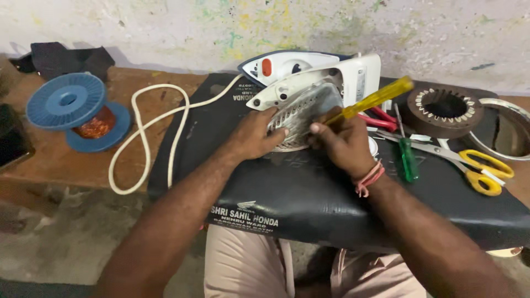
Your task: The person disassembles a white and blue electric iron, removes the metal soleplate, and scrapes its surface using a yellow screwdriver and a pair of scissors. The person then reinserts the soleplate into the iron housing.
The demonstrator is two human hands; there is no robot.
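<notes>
The left hand [255, 135] presses the upturned iron [309, 94] against the black seat cushion [309, 187], steadying it (soleplate facing the worker). The right hand [341, 142] is clenched around the yellow-handled screwdriver [371, 101], tip at the soleplate.

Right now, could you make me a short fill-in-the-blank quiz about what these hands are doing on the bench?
1. The right hand holds a screwdriver with a ____ handle.
2. The left hand steadies a white clothes iron tipped on its ____.
3. The scissors have ____ handles.
4. The blue spool carries ____ wire.

Missing words: yellow; side; yellow; copper
</notes>
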